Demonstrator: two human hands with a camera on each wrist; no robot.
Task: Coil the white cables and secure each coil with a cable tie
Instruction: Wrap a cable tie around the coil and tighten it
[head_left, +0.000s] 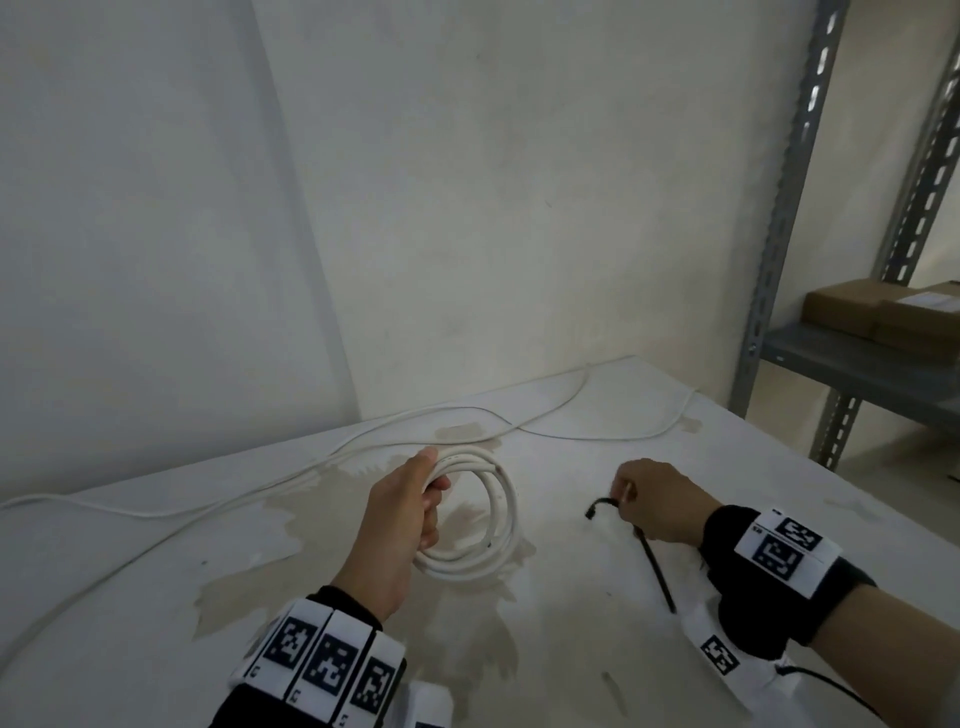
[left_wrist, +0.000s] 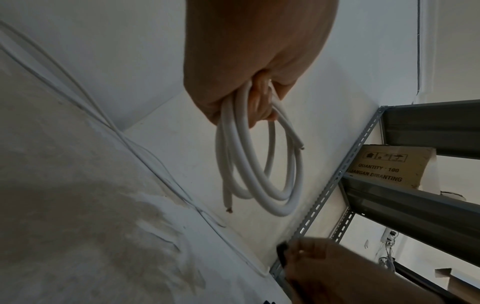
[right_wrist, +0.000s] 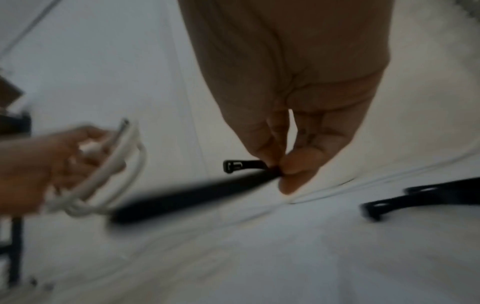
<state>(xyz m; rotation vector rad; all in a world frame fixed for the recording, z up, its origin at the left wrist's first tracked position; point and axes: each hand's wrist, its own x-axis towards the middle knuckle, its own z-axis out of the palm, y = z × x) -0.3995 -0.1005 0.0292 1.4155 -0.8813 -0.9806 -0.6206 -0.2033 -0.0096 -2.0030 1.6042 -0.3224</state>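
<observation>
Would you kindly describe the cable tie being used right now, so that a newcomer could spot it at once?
Start at the stained white table and find the right hand, opposite the left hand gripping the white coil. The cable tie is the thin black strip pinched in the right hand's fingertips, its small square head curling out towards the coil. Everything else long and thin on the table is white cable.

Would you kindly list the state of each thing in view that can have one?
coil: wound, untied, held off the table
left hand: grip closed round the coil
cable tie: unfastened, bent, not yet round the coil
right hand: pinching the cable tie
loose cables: uncoiled, lying on the table
boxes: closed, on the shelf
</observation>
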